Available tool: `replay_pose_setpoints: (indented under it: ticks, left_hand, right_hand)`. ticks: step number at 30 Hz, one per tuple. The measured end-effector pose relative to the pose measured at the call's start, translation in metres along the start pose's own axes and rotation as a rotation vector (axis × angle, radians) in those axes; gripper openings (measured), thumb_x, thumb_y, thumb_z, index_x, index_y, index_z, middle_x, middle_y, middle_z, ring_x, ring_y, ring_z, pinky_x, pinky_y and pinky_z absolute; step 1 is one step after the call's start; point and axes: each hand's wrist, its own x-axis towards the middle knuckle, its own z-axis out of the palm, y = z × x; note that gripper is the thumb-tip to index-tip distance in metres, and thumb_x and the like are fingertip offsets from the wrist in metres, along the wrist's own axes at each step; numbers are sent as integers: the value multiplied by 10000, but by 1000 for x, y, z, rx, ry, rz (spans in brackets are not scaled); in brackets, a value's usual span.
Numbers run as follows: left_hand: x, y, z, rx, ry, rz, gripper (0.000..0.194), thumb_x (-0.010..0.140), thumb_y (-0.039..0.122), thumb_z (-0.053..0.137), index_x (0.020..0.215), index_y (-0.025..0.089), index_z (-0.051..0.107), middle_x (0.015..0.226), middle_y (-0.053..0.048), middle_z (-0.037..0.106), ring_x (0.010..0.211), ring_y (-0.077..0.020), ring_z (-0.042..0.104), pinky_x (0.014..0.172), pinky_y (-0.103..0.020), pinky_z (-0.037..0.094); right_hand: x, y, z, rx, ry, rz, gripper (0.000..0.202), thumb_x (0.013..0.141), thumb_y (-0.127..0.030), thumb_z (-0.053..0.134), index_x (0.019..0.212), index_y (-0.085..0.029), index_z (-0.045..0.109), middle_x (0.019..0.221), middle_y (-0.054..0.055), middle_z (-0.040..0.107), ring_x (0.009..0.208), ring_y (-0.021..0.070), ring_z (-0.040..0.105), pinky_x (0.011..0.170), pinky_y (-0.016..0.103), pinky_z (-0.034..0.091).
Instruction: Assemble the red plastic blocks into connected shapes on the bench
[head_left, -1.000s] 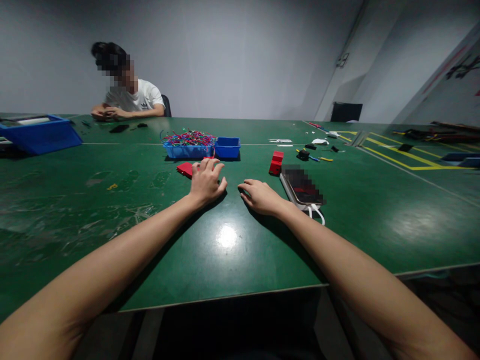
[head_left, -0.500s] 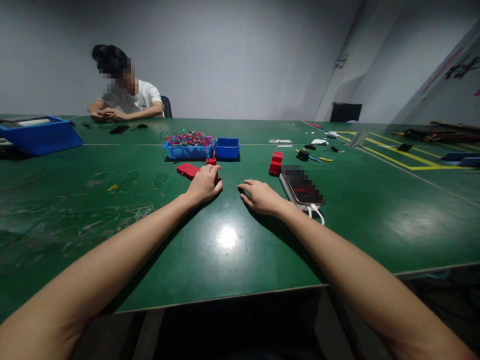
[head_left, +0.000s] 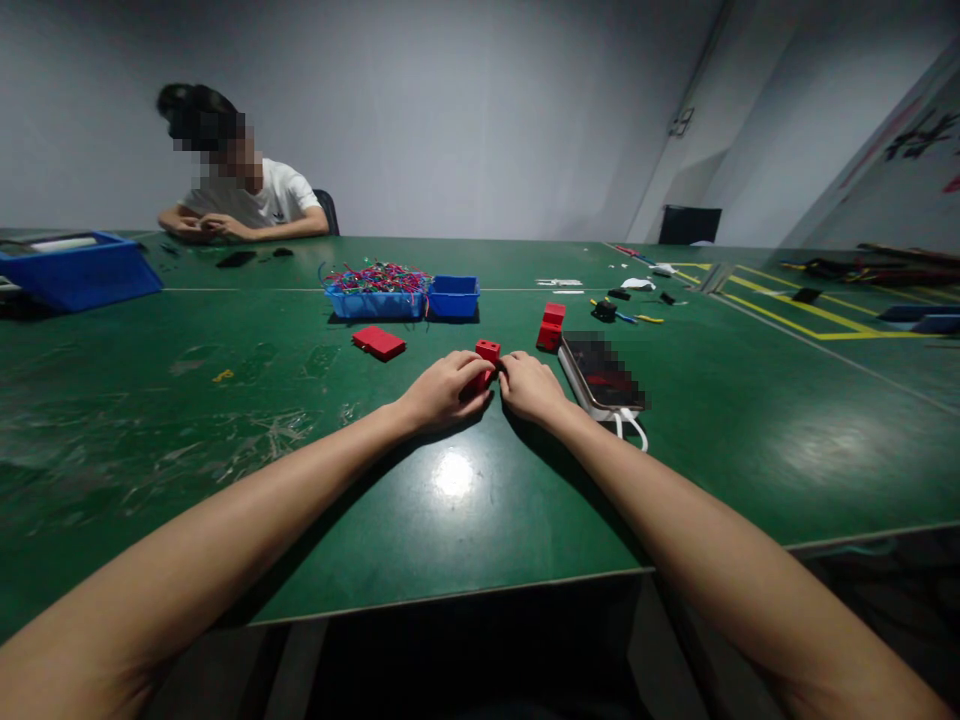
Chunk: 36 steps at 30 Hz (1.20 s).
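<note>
In the head view, my left hand [head_left: 448,390] is closed around a small red block [head_left: 487,350] with two dark holes in its top face. The block's lower part is covered by my fingers. My right hand [head_left: 531,385] is drawn up against the block's right side with its fingers curled; what its fingertips pinch, if anything, is hidden. A flat red piece [head_left: 379,343] lies to the left, beyond my left hand. Another red block, stepped in shape [head_left: 551,327], stands past my right hand. Next to it rests a phone [head_left: 602,370] on a pale base with white cables.
A blue bin piled with coloured wires [head_left: 379,290] sits beside a smaller blue bin [head_left: 454,297]. At far left is a large blue bin [head_left: 90,275]. Black connectors and wires [head_left: 604,310] lie right of centre. Across the green table [head_left: 420,540] sits a person [head_left: 259,200].
My left hand has moved right and nearer, bringing the red block from beside the flat red piece. My right hand has shifted slightly right, and its fingers have come to the block.
</note>
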Motion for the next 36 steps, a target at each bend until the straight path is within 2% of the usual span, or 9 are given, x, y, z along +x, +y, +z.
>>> replay_pose_setpoints:
  ticks: [3,6,9,13,17,21,28,33,36]
  left_hand:
    - [0,-1,-3,116,50,-236,519,842,388,610,1288,143,506,1276,-167,601,1167,-319,577,972,-447,484]
    - [1,-5,-4,199,40,-507,491,849,361,589,1270,124,500,1190,-170,644,1109,-336,607,927,-462,485]
    - [1,-8,-4,220,3,-593,454,867,352,561,1254,124,496,1113,-160,675,1049,-335,629,882,-453,482]
    - [1,-7,-5,112,-26,-374,435,887,421,559,1224,150,513,1095,-134,693,975,-283,652,844,-395,481]
    - [1,-1,-5,116,-95,-130,374,912,448,533,1140,154,575,1052,-134,706,951,-284,660,849,-410,471]
    - [0,-5,-3,128,-79,-122,319,912,402,541,1111,156,586,1055,-136,700,951,-279,653,823,-397,484]
    - [-2,-12,-1,38,43,-96,214,909,290,577,1094,184,592,1034,-89,636,902,-210,630,807,-340,511]
    - [-2,-8,2,-22,38,-8,225,909,202,572,1134,204,585,1120,-90,598,972,-193,621,859,-314,516]
    - [-2,-6,1,-42,3,16,208,927,288,576,1113,193,584,1099,-94,617,953,-199,627,856,-322,509]
  right_hand:
    - [0,0,1,17,11,-4,366,978,-252,368,1263,-158,577,1293,158,615,1190,304,591,943,433,483]
    - [0,0,2,16,6,-22,360,972,-274,401,1258,-171,594,1312,157,607,1211,310,581,961,443,476]
    - [0,0,2,14,-7,-26,352,975,-265,396,1247,-176,601,1320,154,608,1217,297,579,966,427,471]
    - [2,1,0,44,18,13,397,1005,-296,325,1272,-157,584,1302,158,626,1209,288,586,963,409,465]
    - [4,4,-3,75,7,6,413,1016,-295,278,1149,-192,655,1216,134,678,1149,255,623,920,357,469]
    - [4,4,-3,119,24,14,402,1006,-306,313,1053,-195,696,1158,134,709,1103,253,646,912,348,467]
    - [13,2,7,505,182,74,358,986,-261,388,1212,-163,648,1221,120,701,1134,216,642,973,320,460]
    - [23,3,17,985,171,160,262,905,-270,472,1006,-145,679,903,63,730,782,174,656,742,287,520]
    - [24,4,22,1132,178,147,202,854,-274,543,933,-138,669,781,20,682,660,137,587,651,252,493]
